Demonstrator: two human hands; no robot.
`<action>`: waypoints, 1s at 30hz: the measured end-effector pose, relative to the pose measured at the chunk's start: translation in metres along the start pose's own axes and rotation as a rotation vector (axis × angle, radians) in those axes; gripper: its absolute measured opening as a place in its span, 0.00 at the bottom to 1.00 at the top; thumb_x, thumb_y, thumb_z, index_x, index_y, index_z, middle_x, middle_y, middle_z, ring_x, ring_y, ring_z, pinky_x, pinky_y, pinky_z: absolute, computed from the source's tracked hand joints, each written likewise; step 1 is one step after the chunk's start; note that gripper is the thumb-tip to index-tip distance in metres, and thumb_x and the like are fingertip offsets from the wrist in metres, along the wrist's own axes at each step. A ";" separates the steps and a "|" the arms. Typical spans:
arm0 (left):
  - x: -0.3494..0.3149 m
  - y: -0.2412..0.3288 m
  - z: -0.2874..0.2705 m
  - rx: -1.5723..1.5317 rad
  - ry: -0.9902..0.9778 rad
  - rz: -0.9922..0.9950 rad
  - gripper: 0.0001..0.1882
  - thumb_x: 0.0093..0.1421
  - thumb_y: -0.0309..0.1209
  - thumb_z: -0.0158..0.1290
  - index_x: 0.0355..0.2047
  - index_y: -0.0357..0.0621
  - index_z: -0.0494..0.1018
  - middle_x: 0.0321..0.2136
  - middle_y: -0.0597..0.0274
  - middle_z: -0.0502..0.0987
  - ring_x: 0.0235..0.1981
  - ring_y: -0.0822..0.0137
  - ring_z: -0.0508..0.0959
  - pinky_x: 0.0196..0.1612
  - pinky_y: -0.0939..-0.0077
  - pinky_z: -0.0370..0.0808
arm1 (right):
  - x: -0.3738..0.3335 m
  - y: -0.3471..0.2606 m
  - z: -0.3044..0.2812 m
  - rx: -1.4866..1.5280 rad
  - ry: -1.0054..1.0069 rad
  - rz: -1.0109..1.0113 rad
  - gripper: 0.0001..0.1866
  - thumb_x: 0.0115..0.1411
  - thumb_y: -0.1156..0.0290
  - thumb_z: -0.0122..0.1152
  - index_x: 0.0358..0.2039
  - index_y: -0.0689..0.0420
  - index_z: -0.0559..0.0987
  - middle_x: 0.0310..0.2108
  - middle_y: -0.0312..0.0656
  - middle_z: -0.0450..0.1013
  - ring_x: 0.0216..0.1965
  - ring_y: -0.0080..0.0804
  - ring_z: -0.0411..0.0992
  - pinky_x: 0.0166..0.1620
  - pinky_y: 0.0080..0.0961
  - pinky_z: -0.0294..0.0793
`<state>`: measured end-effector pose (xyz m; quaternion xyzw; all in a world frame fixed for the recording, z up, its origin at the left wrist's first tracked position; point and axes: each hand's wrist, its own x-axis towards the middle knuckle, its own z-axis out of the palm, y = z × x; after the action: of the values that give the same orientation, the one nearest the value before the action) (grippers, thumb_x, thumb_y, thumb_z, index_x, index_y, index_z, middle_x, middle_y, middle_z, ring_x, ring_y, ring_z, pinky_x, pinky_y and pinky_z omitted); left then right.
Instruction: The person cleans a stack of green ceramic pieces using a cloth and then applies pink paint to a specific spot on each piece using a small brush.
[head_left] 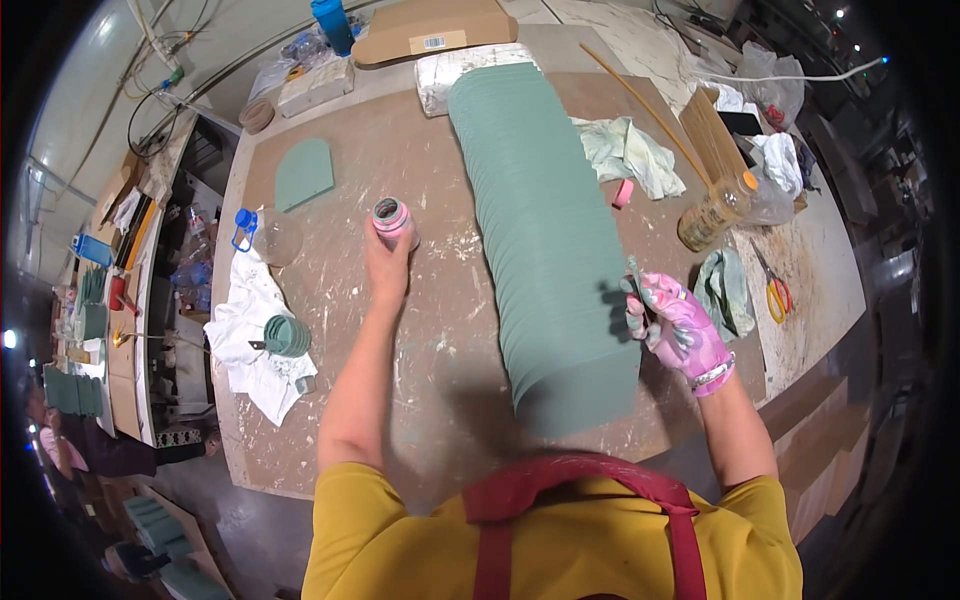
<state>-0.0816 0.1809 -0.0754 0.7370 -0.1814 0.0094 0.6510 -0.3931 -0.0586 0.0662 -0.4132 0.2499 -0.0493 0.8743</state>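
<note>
Head view. Left hand (pixel 389 258), bare: fingers closed round an open pink jar (pixel 399 222), left of the row; a tilt or knock could spill it across the tabletop (pixel 430 340). Right hand (pixel 682 322), gloved, smudged: fingers half curled; whether gripping anything, I cannot tell. Green pieces (pixel 550 220), long overlapping row, just beside that glove: a brush could smear them, a bump start them sliding.

A pink, open-mouthed jar (pixel 398 221) is held, mouth up, left of a long row of overlapping dull-green sheets (pixel 550 220), which is fanned along the brown counter (pixel 430 330). Beside the row's right edge, a small, green-smeared object (pixel 632 267) is gripped, mostly hidden.
</note>
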 end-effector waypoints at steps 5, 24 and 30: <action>-0.002 -0.002 0.008 0.138 0.024 0.020 0.33 0.55 0.34 0.57 0.56 0.33 0.57 0.48 0.47 0.70 0.50 0.58 0.71 0.54 0.69 0.64 | 0.048 -0.053 0.013 -0.365 0.129 -0.122 0.10 0.61 0.68 0.55 0.39 0.59 0.70 0.28 0.39 0.73 0.24 0.23 0.71 0.26 0.18 0.67; 0.000 -0.003 0.009 0.258 0.097 0.023 0.28 0.59 0.36 0.53 0.55 0.36 0.58 0.41 0.51 0.75 0.43 0.61 0.75 0.48 0.70 0.68 | 0.224 -0.096 0.015 -1.343 -0.192 -0.471 0.13 0.56 0.62 0.60 0.26 0.62 0.76 0.22 0.37 0.68 0.26 0.23 0.64 0.33 0.23 0.65; -0.001 0.001 0.009 0.342 0.124 0.026 0.28 0.59 0.37 0.53 0.54 0.36 0.58 0.40 0.47 0.76 0.42 0.57 0.77 0.46 0.68 0.70 | 0.236 -0.092 0.005 -1.113 -0.261 -0.475 0.13 0.55 0.63 0.60 0.26 0.62 0.77 0.24 0.40 0.71 0.28 0.26 0.68 0.37 0.22 0.67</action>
<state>-0.0846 0.1723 -0.0760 0.8324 -0.1461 0.0940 0.5262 -0.1741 -0.1843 0.0435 -0.8542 0.0304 -0.0538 0.5163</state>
